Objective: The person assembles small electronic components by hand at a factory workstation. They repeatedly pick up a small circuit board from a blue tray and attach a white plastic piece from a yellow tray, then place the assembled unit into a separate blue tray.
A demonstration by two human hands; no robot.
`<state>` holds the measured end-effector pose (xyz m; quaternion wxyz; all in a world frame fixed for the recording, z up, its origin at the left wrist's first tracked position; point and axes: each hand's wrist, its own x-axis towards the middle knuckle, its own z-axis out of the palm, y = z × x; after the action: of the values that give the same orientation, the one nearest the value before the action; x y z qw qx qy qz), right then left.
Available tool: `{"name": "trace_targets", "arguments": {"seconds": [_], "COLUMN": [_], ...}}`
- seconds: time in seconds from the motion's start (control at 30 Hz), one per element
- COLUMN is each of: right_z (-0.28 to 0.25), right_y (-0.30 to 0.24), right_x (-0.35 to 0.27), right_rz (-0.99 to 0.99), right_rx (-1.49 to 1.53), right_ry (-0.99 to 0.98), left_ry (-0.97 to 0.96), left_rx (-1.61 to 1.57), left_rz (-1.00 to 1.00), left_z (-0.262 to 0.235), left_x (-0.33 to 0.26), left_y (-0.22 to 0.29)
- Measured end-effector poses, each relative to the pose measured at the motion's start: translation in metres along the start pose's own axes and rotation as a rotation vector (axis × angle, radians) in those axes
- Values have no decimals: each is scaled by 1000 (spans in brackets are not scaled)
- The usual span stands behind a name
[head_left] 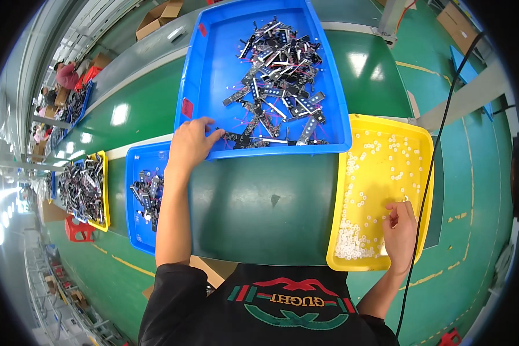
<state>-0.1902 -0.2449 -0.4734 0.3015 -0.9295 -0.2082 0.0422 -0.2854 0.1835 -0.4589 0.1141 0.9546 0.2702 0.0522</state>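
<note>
Left hand [189, 144] at 11 o'clock, fingers spread on blue tray [209, 75] (black parts [279, 81] inside), gripping nothing; right hand [400, 225] at 4 o'clock, pinching a white bead in yellow tray [380, 173].

A single view is given — taken from a head-worn fisheye camera and aimed steeply down over the wearer's chest onto the green bench [259, 202]. The bench is seen from close by, within arm's reach, with the forearms entering from the lower edge. Straight edges are bent toward the dark round rim, and the workshop floor and a farther work line are caught at the left margin. No second view is supplied — nothing is shared.
</note>
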Motion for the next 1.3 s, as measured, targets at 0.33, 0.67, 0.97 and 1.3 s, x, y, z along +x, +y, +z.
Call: {"name": "trace_targets", "arguments": {"seconds": [0.33,0.67,0.97,1.3], "right_z": [0,13,37,37], "right_y": [-2,-46,-84,-98], "right_x": [-1,13,10,2], "right_rz": [19,-231,-40,-154], "right_rx": [215,561,1415,1606], "right_ry": [120,86,-266,-152], "left_ry": [204,-75,-530,-295], "left_rx": [-486,-1791,-2045,-1750], "left_rz": [14,-247,-303,-42], "left_z": [-6,-14,-11,-20], "left_x": [7,-38,-88,-104], "left_y": [10,69,136,167]}}
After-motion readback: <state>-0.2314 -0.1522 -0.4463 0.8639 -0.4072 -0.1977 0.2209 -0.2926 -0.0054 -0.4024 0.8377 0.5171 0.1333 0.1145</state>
